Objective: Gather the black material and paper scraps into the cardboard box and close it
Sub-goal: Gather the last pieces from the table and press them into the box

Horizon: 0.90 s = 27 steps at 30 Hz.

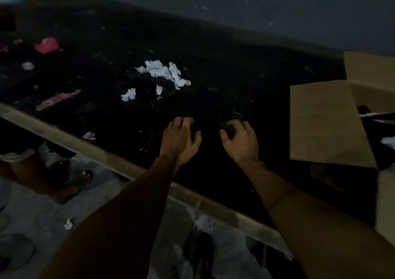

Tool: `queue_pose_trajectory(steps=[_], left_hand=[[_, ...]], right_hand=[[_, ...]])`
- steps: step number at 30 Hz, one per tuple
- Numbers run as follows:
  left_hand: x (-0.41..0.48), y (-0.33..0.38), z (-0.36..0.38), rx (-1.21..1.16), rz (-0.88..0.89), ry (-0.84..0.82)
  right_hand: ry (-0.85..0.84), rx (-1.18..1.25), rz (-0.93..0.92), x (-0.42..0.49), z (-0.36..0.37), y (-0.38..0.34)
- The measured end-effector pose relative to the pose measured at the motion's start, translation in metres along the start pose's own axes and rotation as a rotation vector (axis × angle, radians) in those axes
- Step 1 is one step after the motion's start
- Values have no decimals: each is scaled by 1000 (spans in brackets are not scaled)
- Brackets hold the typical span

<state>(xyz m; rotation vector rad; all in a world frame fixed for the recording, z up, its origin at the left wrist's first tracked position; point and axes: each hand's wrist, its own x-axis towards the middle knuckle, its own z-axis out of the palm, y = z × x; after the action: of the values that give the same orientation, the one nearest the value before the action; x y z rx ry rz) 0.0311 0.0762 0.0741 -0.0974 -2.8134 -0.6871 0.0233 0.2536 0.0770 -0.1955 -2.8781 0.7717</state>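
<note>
Black material [192, 69] covers the whole dark table top. White paper scraps [164, 71] lie in a loose heap on it at mid-table, with a single scrap [128, 94] just left of them. The cardboard box [363, 75] stands open at the right, one flap [324, 122] folded out toward me, with dark material and white bits inside. My left hand [180, 138] rests on the black material with fingers curled down into it. My right hand [240, 139] grips a small clump of black material [229, 131], a short way left of the box flap.
Pink scraps [47, 45] and a reddish strip [57, 99] lie at the table's left. A pale wooden edge [119, 163] borders the table on my side. Below it, a person's foot in a sandal [70, 189] and a paper scrap [68, 224] are on the floor.
</note>
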Motion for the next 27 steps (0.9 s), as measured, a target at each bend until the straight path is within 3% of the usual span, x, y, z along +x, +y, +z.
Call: queue_pose_trajectory(steps=[8,16,27], left_hand=[[54,-29,65,9,-66,-101],[88,-53,72,-19,-58,-53],[179,-142,-45,98,-105,152]], right_hand=[[-154,-127,115,53,66,32],[-285,-92,47,98,73,24],[62,26,-201,186,89,-153]])
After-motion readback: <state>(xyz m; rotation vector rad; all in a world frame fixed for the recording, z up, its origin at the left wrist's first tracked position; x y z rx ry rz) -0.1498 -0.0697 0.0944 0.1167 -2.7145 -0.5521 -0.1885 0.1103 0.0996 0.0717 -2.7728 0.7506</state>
